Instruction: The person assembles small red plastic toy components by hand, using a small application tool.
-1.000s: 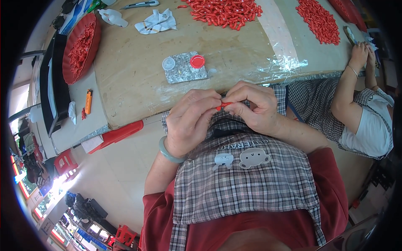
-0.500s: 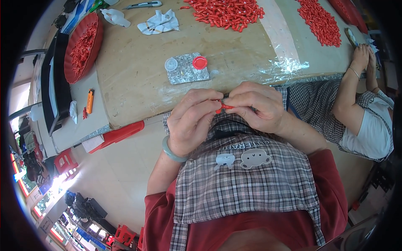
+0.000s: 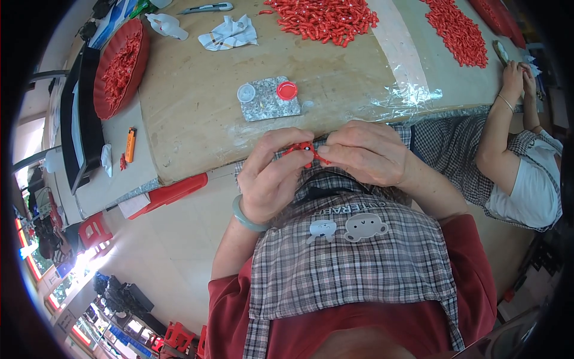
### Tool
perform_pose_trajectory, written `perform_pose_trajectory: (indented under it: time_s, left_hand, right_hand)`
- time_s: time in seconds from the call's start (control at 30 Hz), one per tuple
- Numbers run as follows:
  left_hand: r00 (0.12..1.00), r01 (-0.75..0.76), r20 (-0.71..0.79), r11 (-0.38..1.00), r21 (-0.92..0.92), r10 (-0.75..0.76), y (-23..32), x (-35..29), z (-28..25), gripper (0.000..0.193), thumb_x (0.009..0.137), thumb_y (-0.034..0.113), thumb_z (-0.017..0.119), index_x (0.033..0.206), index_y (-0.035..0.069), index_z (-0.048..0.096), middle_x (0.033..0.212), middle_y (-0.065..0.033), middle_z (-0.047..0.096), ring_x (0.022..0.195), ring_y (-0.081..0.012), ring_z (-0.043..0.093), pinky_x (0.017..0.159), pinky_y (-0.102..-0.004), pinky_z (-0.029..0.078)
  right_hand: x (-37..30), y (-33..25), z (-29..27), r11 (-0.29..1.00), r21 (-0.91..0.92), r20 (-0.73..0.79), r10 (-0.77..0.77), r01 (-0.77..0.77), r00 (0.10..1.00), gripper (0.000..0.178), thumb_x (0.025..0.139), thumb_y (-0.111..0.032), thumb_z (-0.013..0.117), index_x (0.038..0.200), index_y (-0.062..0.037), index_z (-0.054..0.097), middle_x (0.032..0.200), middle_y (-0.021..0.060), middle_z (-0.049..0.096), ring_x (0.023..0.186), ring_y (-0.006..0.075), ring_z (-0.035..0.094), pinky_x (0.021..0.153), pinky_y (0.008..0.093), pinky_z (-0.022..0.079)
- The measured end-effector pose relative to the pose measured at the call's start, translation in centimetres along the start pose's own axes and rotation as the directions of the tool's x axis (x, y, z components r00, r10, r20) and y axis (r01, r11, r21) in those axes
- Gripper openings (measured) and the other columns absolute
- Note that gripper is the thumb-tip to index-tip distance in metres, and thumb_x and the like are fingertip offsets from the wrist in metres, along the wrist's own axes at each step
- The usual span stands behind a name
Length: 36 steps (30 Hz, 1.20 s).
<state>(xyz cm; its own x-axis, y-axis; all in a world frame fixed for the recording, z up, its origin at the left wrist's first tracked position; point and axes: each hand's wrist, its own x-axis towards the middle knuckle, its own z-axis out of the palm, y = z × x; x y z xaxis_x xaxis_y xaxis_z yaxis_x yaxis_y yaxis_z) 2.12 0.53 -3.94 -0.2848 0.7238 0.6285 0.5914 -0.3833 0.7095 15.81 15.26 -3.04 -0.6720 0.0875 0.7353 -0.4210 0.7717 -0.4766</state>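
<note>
Just off the table's near edge, my left hand [image 3: 270, 164] pinches a small red piece [image 3: 308, 148] between thumb and fingers. A dark spot ringed with white shows on the piece, and its kind is too small to make out. My right hand [image 3: 369, 154] is closed at the piece's right end, fingertips pressed together on it. Beyond my hands lies a speckled grey stone slab [image 3: 269, 109]. On it sit a shallow round whitish cap [image 3: 246, 93] and a round red one [image 3: 287, 91].
Large heaps of small red pieces [image 3: 326, 21] lie at the far side, with more in a red dish [image 3: 140, 66]. Around them are a crumpled cloth [image 3: 229, 33], a utility knife [image 3: 206, 8], a squeeze bottle [image 3: 167, 26] and an orange lighter [image 3: 130, 145]. A co-worker's arms [image 3: 505, 113] reach in at right.
The red piece has turned between my fingers, so its spotted side now shows. My left fingers have spread a little around it, and the right hand's grip has shifted slightly.
</note>
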Motion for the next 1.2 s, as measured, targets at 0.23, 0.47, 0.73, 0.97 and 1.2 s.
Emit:
perform_pose_trajectory:
  time_s: [0.23,0.47,0.73,0.97,1.2]
  left_hand:
    - [0.995,0.066,-0.072,0.995,-0.08,-0.071,-0.2,-0.2,0.4,0.031,0.072,-0.015,0.067,0.096,0.002,0.057,0.103,-0.0169,0.064,0.092,-0.0274,0.065,0.072,-0.0315,0.055]
    - [0.996,0.045,-0.077,0.999,-0.032,-0.047,-0.3,-0.2,0.2,0.031,0.071,-0.016,0.066,0.095,0.001,0.057,0.104,-0.0174,0.063,0.093,-0.0278,0.065,0.073,-0.032,0.055]
    - [0.996,0.05,-0.078,0.999,-0.011,-0.05,-0.4,-0.3,0.1,0.031,0.07,-0.016,0.066,0.094,0.002,0.057,0.104,-0.017,0.062,0.093,-0.0283,0.065,0.075,-0.0329,0.054]
    - [0.992,0.092,-0.079,0.995,-0.036,-0.095,-0.5,-0.5,0.0,0.029,0.071,-0.013,0.068,0.094,0.002,0.059,0.101,-0.0162,0.064,0.09,-0.0261,0.065,0.074,-0.0314,0.054]
    - [0.947,0.313,0.002,0.925,-0.216,-0.32,-0.1,-0.4,-0.3,0.025,0.075,-0.007,0.072,0.096,0.001,0.063,0.096,-0.013,0.067,0.081,-0.0193,0.064,0.071,-0.0276,0.052]
  right_hand:
    - [0.8,-0.6,-0.2,0.988,0.071,-0.006,0.136,-0.135,0.991,0.033,0.069,-0.002,0.08,0.099,-0.0012,0.065,0.087,0.0119,0.066,0.072,0.0236,0.066,0.06,0.0304,0.054]
    - [0.6,-0.4,0.1,0.986,0.083,-0.002,0.145,-0.145,0.989,0.034,0.069,0.0,0.079,0.099,-0.0007,0.065,0.089,0.0128,0.067,0.073,0.0241,0.066,0.062,0.0305,0.054]
    - [0.6,-0.3,0.4,0.981,0.093,-0.003,0.173,-0.172,0.985,0.032,0.068,0.003,0.077,0.098,-0.0009,0.066,0.089,0.0128,0.066,0.072,0.0241,0.065,0.06,0.0302,0.053]
    - [0.4,0.2,0.4,0.989,0.056,0.01,0.139,-0.139,0.99,0.03,0.069,-0.001,0.078,0.097,-0.0008,0.066,0.089,0.0118,0.066,0.07,0.0243,0.065,0.059,0.0305,0.052]
    - [1.2,-0.1,-0.2,0.993,-0.028,0.083,0.117,-0.115,0.99,0.024,0.071,-0.004,0.076,0.09,-0.001,0.063,0.085,0.0087,0.062,0.071,0.022,0.064,0.057,0.0297,0.052]
